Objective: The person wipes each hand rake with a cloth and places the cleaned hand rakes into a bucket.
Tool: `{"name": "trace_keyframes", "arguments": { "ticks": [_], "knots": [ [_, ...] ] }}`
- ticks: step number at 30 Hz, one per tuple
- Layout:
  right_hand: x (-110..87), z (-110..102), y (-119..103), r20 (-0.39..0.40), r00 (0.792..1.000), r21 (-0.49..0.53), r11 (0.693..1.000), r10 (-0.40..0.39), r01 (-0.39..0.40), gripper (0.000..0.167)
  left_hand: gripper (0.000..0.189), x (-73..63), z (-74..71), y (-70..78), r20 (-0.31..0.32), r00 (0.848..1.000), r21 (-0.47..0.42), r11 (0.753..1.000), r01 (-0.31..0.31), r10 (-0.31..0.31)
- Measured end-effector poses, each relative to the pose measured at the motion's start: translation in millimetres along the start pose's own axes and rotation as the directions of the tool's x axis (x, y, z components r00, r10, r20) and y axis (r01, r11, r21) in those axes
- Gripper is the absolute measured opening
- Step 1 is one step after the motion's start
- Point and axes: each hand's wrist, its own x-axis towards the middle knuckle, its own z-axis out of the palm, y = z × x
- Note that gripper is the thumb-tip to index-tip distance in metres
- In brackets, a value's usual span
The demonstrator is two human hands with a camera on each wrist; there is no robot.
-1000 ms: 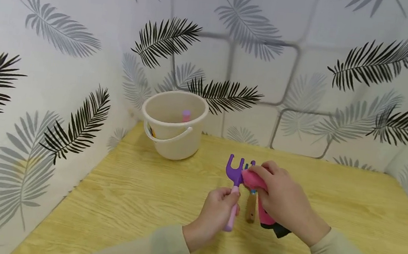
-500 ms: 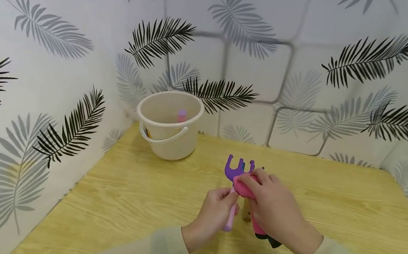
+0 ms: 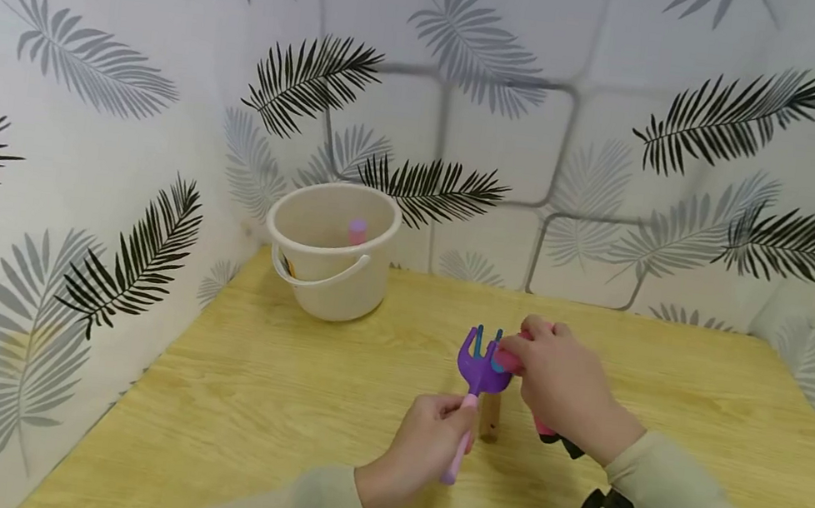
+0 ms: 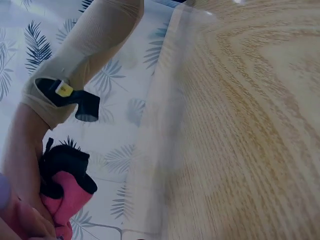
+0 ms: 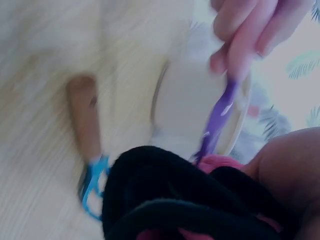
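In the head view my left hand (image 3: 420,436) grips the lilac handle of a small purple garden fork (image 3: 479,371), its tines pointing away and up. My right hand (image 3: 577,386) holds a bunched pink glove (image 3: 509,358) with a black cuff, pressed against the right side of the fork's head. The glove's cuff also shows in the left wrist view and hangs large in the right wrist view. Beneath and behind lies a second fork with a wooden handle (image 3: 490,418) and blue tines (image 3: 479,338); its blue neck (image 5: 97,182) shows in the right wrist view.
A cream bucket (image 3: 339,288) with its handle hanging down stands at the back left of the wooden table (image 3: 269,406). Inside is an upright pink and lilac piece (image 3: 357,231). Leaf-patterned cloth (image 3: 479,153) rises behind and to the left.
My right hand with the glove moved from the right of the fork's head down over its neck, then back up to the head's right. The fork has lowered slightly and tilted to the right.
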Motion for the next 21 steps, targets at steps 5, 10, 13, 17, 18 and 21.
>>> {"name": "trace_keyframes", "arguments": {
  "ticks": [5,10,13,17,18,21],
  "knots": [
    [-9.6,-5,-22,-0.026,0.998,-0.039,0.998,-0.053,0.052,0.035,0.038,0.6,-3.6,-3.1,-0.003,1.0,0.015,1.0,-0.024,0.024],
    [-17.5,-13,-38,-0.041,0.997,-0.029,0.998,-0.063,0.062,0.035,0.032,3.8,-5.6,-3.1,-0.017,1.0,0.016,1.0,-0.026,0.026],
    [-13.6,-14,-41,-0.026,0.997,-0.003,0.997,-0.076,0.076,0.038,0.033,4.2,-6.3,-3.2,-0.03,0.999,0.015,1.0,-0.025,0.025],
    [2.1,-11,-34,-0.028,0.998,-0.012,0.999,-0.049,0.048,0.038,0.043,2.0,-4.8,-4.6,-0.008,0.999,0.039,0.999,-0.035,0.035],
    [6.5,-11,-31,-0.027,0.999,-0.022,0.999,-0.045,0.044,0.036,0.044,1.1,-4.0,-4.8,0.001,0.999,0.051,0.998,-0.039,0.039],
    [18.0,-9,-25,-0.007,1.0,-0.06,0.998,-0.024,0.024,0.027,0.046,-1.7,-1.4,-5.1,0.026,0.999,0.086,0.995,-0.045,0.043]
  ]
}}
